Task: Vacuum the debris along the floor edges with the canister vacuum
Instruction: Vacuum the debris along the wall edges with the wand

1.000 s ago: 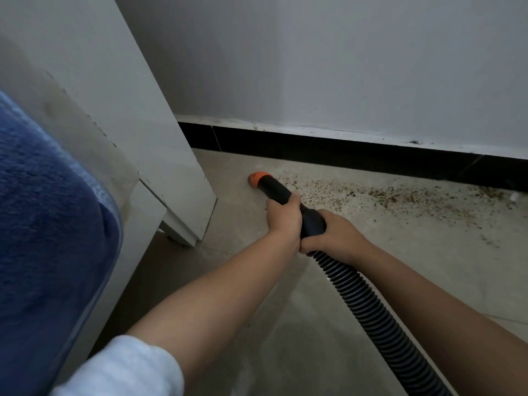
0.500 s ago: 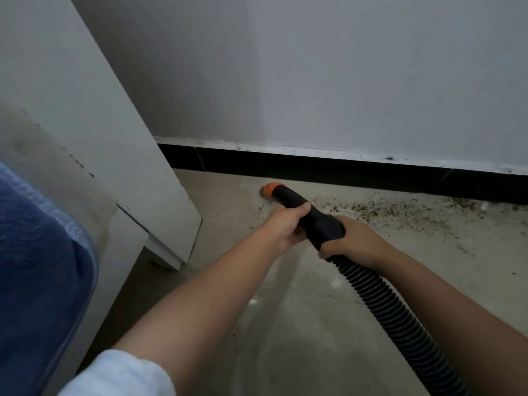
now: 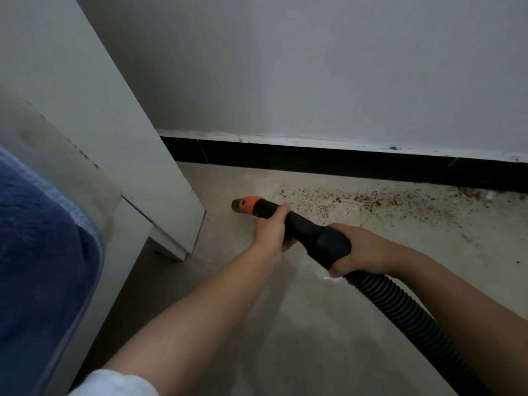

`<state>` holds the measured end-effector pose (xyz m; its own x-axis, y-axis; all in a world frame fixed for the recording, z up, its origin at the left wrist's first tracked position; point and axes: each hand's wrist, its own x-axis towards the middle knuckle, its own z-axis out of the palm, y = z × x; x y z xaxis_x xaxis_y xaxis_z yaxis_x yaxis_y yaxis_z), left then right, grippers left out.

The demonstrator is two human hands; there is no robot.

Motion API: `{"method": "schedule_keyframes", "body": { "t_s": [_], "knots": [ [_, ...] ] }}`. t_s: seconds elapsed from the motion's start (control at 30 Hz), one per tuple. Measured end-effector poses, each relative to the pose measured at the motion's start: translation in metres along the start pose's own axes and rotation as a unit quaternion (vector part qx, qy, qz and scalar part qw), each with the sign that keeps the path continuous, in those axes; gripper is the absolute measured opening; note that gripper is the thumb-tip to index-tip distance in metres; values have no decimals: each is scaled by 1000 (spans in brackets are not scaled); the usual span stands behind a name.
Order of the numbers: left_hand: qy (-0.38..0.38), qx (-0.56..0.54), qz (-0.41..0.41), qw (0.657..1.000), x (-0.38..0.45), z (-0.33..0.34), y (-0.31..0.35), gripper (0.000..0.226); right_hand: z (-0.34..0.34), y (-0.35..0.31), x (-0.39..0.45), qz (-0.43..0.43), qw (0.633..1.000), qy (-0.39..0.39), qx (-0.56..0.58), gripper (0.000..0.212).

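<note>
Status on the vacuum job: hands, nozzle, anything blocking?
Both hands grip the black nozzle: left hand forward, right hand at the hose end. Orange tip left of the debris along the baseboard. White cabinet close on the left.

Both hands grip the black nozzle: the left hand near its orange tip, the right hand where the hose joins. Brown debris lies on the floor along the black baseboard, right of the tip.
</note>
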<state>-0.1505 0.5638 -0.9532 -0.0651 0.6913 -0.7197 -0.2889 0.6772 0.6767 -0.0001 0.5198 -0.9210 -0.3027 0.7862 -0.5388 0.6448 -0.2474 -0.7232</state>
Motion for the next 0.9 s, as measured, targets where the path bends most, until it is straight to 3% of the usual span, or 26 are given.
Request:
{"method": "schedule_keyframes", "body": {
  "t_s": [0.13,0.3,0.5,0.9],
  "knots": [
    [37,-32,12,999,-1,-23,7,24,10,-8,-4,-19,999,-31,-5,64],
    [89,32,47,994,2,-30,7,41,42,2,-16,16,999,0,47,82],
    [98,32,33,994,0,-28,-4,44,52,6,-28,27,997,52,-48,49],
    [180,22,20,983,11,-57,-15,42,80,-4,-22,-7,998,24,-58,41]
  ]
}}
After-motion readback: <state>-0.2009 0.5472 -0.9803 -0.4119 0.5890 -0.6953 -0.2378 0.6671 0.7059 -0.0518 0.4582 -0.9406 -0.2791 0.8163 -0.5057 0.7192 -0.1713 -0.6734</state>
